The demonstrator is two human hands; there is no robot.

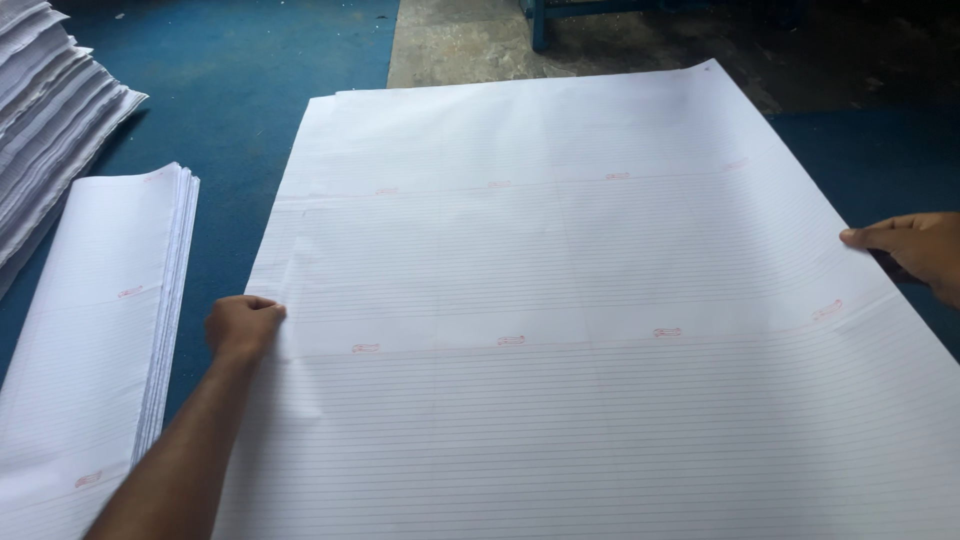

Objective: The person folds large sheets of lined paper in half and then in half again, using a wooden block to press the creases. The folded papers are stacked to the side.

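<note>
A large white ruled paper sheet [560, 300] with small red marks lies on top of a pile of like sheets on the blue surface, filling most of the view. My left hand [243, 325] pinches the sheet's left edge with closed fingers. My right hand [908, 250] grips the sheet's right edge, thumb on top. The two hands hold the sheet at about the same height across its width.
A folded stack of ruled sheets [95, 330] lies at the left on the blue table cover [240, 90]. A fanned pile of white paper [45, 120] sits at the far left corner. Bare concrete floor [470, 40] and a blue frame leg [538, 25] show beyond.
</note>
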